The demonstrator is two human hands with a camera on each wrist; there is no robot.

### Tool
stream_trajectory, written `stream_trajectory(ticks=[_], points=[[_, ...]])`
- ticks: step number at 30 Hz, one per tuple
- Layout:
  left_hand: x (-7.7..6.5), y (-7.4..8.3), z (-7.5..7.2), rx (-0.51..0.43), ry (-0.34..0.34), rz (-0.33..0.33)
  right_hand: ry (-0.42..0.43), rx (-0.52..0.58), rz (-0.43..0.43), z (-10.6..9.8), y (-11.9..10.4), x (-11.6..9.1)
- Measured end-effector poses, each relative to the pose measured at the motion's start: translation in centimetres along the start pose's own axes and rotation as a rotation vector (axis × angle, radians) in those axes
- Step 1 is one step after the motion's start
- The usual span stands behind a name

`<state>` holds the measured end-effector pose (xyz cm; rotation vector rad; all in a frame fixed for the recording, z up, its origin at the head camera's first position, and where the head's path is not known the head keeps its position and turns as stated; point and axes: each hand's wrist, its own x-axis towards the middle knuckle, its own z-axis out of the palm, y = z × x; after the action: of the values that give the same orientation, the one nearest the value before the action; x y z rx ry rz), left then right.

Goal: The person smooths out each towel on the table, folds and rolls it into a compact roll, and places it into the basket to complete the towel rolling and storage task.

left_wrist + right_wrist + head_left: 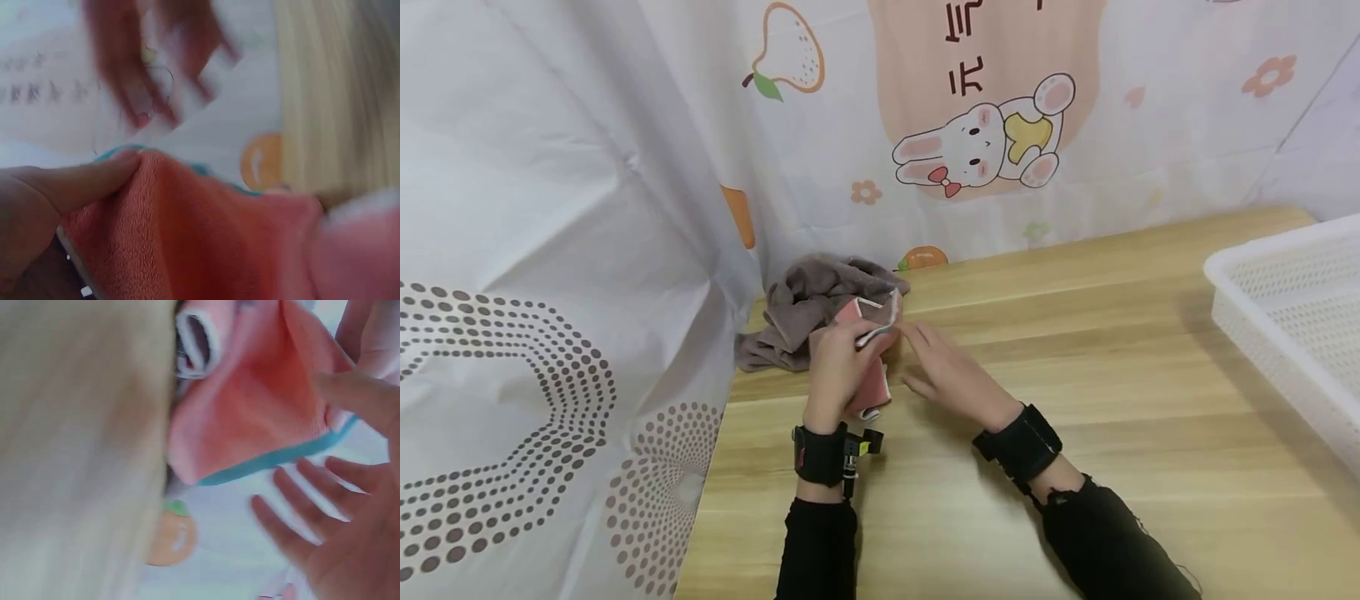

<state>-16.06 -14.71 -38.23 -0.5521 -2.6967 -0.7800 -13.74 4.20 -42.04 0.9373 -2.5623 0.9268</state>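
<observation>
A coral-pink towel (874, 385) with white and teal edging stands partly lifted above the table. My left hand (838, 367) grips it by its upper edge; in the left wrist view the thumb presses on the coral cloth (206, 231) just below the teal trim. To the right of the towel is my right hand (958, 379), fingers spread and fairly straight, with nothing in its grasp. In the right wrist view the fingers of that right hand (337, 519) lie just past the teal edge. A rolled, white-rimmed part of cloth (200, 344) shows beside the coral panel.
Behind the left hand a crumpled grey-brown cloth (797, 308) lies against the curtain (820, 167). A white perforated plastic basket (1262, 308) stands at the right on the wooden table (1075, 333). White sheeting (550, 208) hangs along the left side.
</observation>
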Motion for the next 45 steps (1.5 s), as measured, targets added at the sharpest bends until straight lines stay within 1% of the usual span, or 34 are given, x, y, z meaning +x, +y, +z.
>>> stream_trajectory(ticks=[3,4,6,8,11,14,16,19,22,23,26,29,32,34,37,39,43,45], points=[[0.2,2.2,-0.1,0.002,-0.056,0.098,0.077,0.002,-0.066,-1.1,-0.8,0.5],[0.2,2.8,-0.1,-0.005,-0.066,0.130,0.094,0.009,-0.071,-1.5,-1.0,0.6],[0.3,3.8,0.0,-0.040,-0.073,0.173,0.125,0.017,-0.055,-2.2,-1.3,0.7],[0.3,4.4,0.1,-0.080,-0.062,0.199,0.148,0.019,-0.010,-2.7,-1.2,0.7],[0.3,4.7,0.0,-0.145,-0.028,0.210,0.152,0.028,0.060,-3.5,-0.8,0.4],[0.1,4.3,-0.3,-0.221,-0.007,0.211,0.124,0.038,0.101,-4.1,-0.2,0.0],[0.1,3.9,-0.5,-0.280,-0.028,0.206,0.118,0.051,0.120,-4.6,0.1,-0.2],[0.2,3.1,-0.3,-0.305,-0.092,0.181,0.143,0.052,0.144,-5.4,0.5,-0.3],[0.2,2.0,0.3,-0.267,-0.150,0.131,0.196,0.050,0.159,-6.3,0.8,-0.5],[0.3,1.6,0.6,-0.250,-0.158,0.113,0.212,0.051,0.163,-6.6,1.0,-0.6],[0.2,0.7,1.2,-0.211,-0.169,0.072,0.255,0.061,0.165,-7.5,1.4,-0.9],[0.2,0.0,1.7,-0.194,-0.166,0.058,0.277,0.077,0.184,-8.5,1.9,-1.4],[0.3,-0.2,2.2,-0.161,-0.162,0.040,0.289,0.090,0.217,-9.5,2.4,-1.8],[0.5,-0.1,2.6,-0.131,-0.176,0.026,0.299,0.097,0.229,-10.1,2.7,-2.1],[0.6,0.2,3.3,-0.041,-0.187,0.036,0.315,0.115,0.231,-10.8,3.1,-2.5],[0.6,0.5,3.8,0.036,-0.176,0.064,0.322,0.123,0.226,-11.3,3.2,-2.9],[0.4,0.5,4.5,0.170,-0.130,0.111,0.300,0.134,0.171,-12.3,3.2,-3.6],[0.4,0.4,4.7,0.190,-0.110,0.123,0.278,0.131,0.129,-12.8,3.0,-4.0]])
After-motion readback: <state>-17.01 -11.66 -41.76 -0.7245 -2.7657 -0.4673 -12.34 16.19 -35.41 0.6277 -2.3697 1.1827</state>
